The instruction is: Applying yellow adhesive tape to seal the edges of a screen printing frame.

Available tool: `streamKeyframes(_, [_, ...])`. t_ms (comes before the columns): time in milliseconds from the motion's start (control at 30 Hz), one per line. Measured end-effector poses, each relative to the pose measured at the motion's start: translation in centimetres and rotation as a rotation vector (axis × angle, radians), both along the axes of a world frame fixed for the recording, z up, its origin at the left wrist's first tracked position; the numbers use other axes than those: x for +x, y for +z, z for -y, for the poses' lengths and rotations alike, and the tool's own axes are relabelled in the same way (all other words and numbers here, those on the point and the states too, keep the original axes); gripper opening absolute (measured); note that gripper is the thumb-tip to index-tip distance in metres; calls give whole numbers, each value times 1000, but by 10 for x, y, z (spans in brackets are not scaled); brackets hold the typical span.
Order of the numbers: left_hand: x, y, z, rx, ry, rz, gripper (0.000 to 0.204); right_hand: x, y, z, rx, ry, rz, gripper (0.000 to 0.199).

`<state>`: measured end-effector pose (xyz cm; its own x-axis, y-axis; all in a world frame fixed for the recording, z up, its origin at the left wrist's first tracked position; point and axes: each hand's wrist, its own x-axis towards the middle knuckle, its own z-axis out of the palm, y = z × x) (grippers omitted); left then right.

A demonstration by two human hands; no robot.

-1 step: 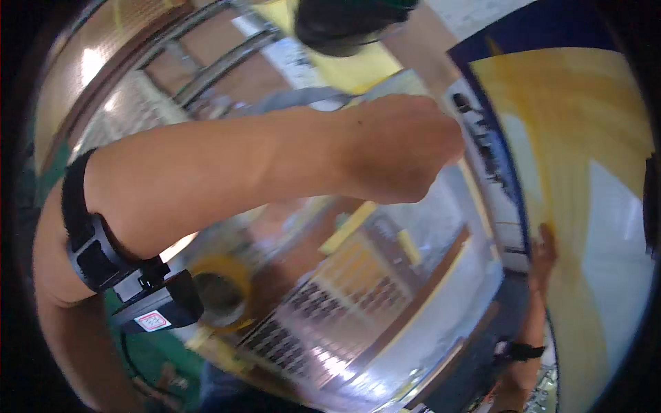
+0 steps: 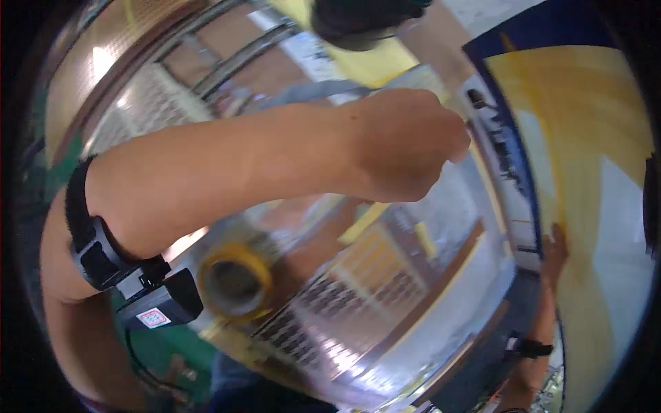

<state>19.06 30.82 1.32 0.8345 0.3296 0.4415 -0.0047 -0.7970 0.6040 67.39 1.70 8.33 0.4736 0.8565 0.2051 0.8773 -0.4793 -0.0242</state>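
Observation:
My left hand (image 2: 410, 146) is closed in a fist above the worktable, its back toward me; the fingers curl out of sight, so what they hold, if anything, is hidden. Below it lies a flat sheet (image 2: 377, 265) printed with rows of small dark and orange patterns, with yellow strips near its upper edge. At the right, my right hand (image 2: 555, 251) is at the near edge of a large, tilted, yellow-stained panel (image 2: 585, 131) with a dark blue border, fingers curled at that edge.
A roll of yellow tape (image 2: 263, 275) lies beneath my left forearm. A metal frame (image 2: 251, 51) crosses the far left, beside another patterned sheet (image 2: 148, 103). A dark rounded object (image 2: 361, 24) stands at the far edge. A black strapped device (image 2: 162, 299) hangs from my left arm.
The table, tape roll and panel appear slightly farther right in view. My left fist has shifted slightly right and remains closed; my right hand stays at the panel's edge.

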Motion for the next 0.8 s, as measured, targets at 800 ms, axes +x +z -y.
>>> streamKeyframes(800, [-230, 82, 184, -442, -177, -390, 33, -507, 42, 15, 43, 642, -910, 59])
